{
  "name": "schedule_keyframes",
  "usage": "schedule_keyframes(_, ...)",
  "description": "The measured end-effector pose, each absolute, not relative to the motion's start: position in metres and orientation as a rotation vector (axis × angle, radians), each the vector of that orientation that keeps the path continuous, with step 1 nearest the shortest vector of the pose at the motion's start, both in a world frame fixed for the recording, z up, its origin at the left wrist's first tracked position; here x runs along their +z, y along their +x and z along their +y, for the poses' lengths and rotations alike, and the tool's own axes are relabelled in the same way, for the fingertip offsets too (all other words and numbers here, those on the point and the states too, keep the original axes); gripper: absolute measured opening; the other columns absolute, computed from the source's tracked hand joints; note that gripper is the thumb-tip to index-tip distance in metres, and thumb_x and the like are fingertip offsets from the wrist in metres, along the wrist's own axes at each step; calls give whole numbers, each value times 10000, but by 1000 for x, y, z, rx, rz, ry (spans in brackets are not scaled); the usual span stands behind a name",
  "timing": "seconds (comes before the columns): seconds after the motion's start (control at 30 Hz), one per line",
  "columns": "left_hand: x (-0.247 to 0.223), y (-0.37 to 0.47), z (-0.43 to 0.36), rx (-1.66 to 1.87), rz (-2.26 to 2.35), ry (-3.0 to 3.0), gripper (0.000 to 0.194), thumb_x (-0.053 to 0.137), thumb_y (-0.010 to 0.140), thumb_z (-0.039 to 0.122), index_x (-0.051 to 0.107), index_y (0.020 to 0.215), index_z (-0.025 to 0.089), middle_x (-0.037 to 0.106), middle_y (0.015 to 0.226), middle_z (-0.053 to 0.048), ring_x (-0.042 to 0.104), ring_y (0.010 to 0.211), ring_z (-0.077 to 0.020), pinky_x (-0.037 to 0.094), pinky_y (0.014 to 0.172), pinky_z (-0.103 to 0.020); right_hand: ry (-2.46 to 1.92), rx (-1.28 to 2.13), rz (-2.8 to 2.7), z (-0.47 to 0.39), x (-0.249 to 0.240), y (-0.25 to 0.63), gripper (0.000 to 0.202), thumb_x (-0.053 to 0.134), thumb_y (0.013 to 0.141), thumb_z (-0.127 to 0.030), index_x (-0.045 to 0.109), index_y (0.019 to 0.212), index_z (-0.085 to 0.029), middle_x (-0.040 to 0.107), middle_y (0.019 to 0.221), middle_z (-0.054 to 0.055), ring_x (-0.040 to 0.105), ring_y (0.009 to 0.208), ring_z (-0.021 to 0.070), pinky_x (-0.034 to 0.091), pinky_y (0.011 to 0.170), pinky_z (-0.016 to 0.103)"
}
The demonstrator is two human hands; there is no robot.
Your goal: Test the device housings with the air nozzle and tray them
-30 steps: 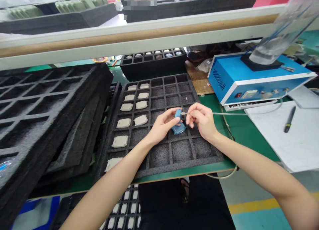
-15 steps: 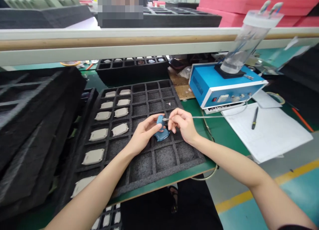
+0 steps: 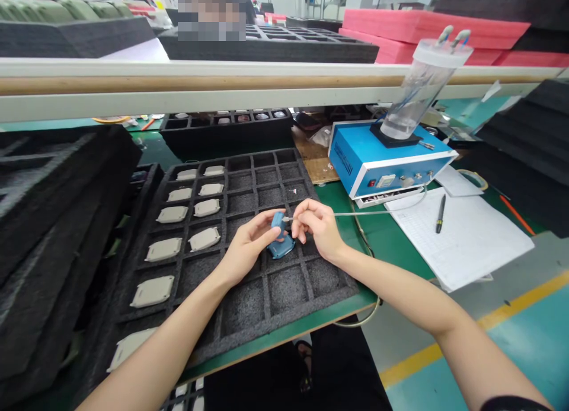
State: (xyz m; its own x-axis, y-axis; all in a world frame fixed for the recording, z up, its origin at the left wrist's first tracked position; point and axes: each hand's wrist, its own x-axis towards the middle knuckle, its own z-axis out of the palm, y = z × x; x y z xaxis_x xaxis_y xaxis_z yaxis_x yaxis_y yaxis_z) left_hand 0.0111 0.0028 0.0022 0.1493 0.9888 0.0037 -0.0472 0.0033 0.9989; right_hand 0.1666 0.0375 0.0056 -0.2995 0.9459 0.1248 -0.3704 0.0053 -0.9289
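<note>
My left hand (image 3: 248,245) pinches a small upright blue block (image 3: 278,220) between thumb and fingers. Just below that block is a flat blue casing (image 3: 281,247) with rounded corners; whether the two are joined I cannot tell. In the curled fingers of my right hand (image 3: 317,227) is the end of a thin clear tube (image 3: 364,213), its pale tip (image 3: 287,219) touching the block. Both hands are over a black foam tray (image 3: 249,328) with square compartments. Beige casings (image 3: 163,249) lie in its two left columns.
A blue machine (image 3: 391,159) carrying a clear cylinder (image 3: 411,94) stands at the back right, with paper (image 3: 462,245) and a pen (image 3: 440,214) before it. Foam trays (image 3: 57,233) are stacked at left. A shelf rail (image 3: 249,83) crosses above; a person is behind it.
The whole view has shifted, so most things appear slightly further left and lower. Both hands keep their grip on the block and tube, almost unmoved over the tray.
</note>
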Motion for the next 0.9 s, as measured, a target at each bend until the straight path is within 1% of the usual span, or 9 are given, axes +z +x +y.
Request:
schedule_keyframes(0.2,3,11,3,1118,1067,1235,417,652,751,340,596,1136,191,627,1111,-63,579,959,-209,483,823,-308,-711,1540,-1172,38,6,166,37,504,661,-194,504,633,-170,564,429,-51,419,309,65,320,344,173)
schedule_keyframes(0.33,2,11,2,1117,1075,1234,435,650,748,346,588,1146,183,616,1147,-75,580,983,-221,485,827,-317,-719,1543,-1173,38,6,166,39,506,663,-195,501,632,-172,567,430,-52,419,309,64,320,345,174)
schedule_keyframes(0.67,3,11,2,1117,1070,1225,421,659,746,342,596,1134,191,630,1117,-60,588,938,-191,483,836,-304,-713,1546,-1175,37,6,167,35,503,664,-191,503,636,-170,566,429,-49,421,310,66,320,345,175)
schedule_keyframes(0.9,4,11,2,1117,1081,1238,437,653,743,345,591,1144,183,623,1133,-73,586,960,-217,486,832,-331,-716,1548,-1177,38,6,166,42,504,665,-200,501,634,-171,567,430,-51,420,309,64,319,346,174)
